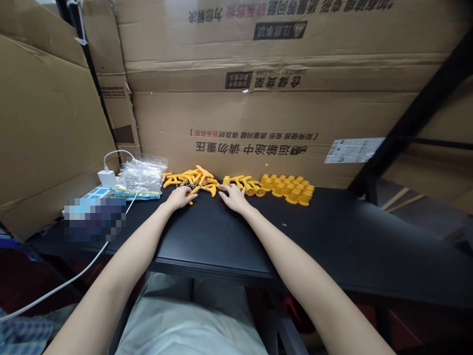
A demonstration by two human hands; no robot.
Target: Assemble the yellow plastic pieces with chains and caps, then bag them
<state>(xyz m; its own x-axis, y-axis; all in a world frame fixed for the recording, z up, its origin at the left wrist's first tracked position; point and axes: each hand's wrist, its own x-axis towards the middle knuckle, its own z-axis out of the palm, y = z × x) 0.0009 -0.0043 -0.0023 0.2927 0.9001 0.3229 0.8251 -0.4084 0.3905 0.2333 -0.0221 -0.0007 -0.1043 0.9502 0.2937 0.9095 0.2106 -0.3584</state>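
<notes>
A loose pile of orange-yellow branched plastic pieces lies at the back of the black table, with small dark bits or chain among them. At the pile's near left edge is my left hand, its fingers closed on one of these orange-yellow pieces. My right hand rests just right of the pile, thumb and forefinger apart, fingertips close to the pieces. Beyond it lie several yellow pieces with stems and flared round ends, partly hidden by that hand. Further right stand yellow cup-shaped pieces in close rows.
The black table backs onto a tall cardboard sheet. On the left are clear plastic bags, a white charger with a cable, and a blurred-out item. A black metal post slants at the right.
</notes>
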